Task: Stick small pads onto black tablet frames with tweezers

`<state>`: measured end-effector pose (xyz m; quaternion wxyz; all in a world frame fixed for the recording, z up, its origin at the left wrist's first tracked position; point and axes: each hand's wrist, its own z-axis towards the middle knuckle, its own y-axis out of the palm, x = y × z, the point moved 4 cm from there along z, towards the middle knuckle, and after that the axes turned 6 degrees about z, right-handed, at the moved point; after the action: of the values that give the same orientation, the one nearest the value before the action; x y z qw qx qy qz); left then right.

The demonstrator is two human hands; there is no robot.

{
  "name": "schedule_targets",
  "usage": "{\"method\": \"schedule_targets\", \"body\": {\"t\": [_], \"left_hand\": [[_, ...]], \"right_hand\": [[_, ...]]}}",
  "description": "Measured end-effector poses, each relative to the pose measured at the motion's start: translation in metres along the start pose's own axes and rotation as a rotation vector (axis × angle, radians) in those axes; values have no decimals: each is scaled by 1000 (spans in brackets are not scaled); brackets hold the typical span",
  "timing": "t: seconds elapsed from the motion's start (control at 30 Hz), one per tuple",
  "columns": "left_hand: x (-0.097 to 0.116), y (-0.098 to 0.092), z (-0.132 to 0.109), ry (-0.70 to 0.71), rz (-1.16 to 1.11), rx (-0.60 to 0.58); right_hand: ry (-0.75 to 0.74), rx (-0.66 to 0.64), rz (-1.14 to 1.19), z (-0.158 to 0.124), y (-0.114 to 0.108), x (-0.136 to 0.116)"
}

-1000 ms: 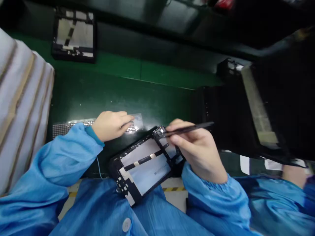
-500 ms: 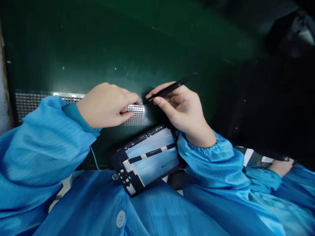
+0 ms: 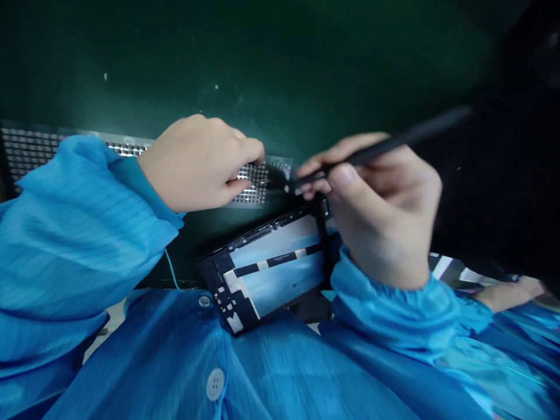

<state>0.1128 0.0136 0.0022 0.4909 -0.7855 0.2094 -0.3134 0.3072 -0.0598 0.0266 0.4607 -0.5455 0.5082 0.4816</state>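
My left hand (image 3: 196, 166) is closed over a clear strip of small metallic pads (image 3: 258, 189), with thumb and fingertips pinching near its right end. In my right hand (image 3: 385, 204) is a slim black tool that looks like tweezers (image 3: 406, 140), held like a pen and blurred by motion. The tool's tip points left, just off the strip's end. A small pale speck shows by the tip; whether it is gripped I cannot make out. Below both hands a tablet-like device (image 3: 280, 286), its inside exposed, leans tilted at the table's edge, partly behind my right hand.
The dark green table (image 3: 262, 58) carries a few pale specks. Dark material (image 3: 503, 175) covers the right side. A co-worker's hand (image 3: 510, 294) and blue sleeve are at the lower right. A thin blue cord (image 3: 171, 268) hangs beside my left sleeve.
My right hand has moved right and away from the strip with the black tool, nearer the camera. More of the strip's clear right end shows. My left hand keeps its pinch.
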Motion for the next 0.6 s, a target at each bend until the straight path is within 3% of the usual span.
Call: {"method": "schedule_targets", "body": {"t": [0.1, 0.2, 0.33, 0.5, 0.6], "left_hand": [[0, 0, 0, -1, -30, -11], [0, -1, 1, 1, -53, -12], [1, -1, 2, -12, -29, -36], [2, -1, 2, -9, -20, -17], [2, -2, 2, -12, -31, -9]], "right_hand": [[46, 113, 6, -60, 28, 4], [-65, 189, -37, -100, 56, 18], [-216, 213, -116, -104, 72, 32], [-190, 208, -232, -105, 73, 30], [-141, 121, -318, -106, 70, 16]]}}
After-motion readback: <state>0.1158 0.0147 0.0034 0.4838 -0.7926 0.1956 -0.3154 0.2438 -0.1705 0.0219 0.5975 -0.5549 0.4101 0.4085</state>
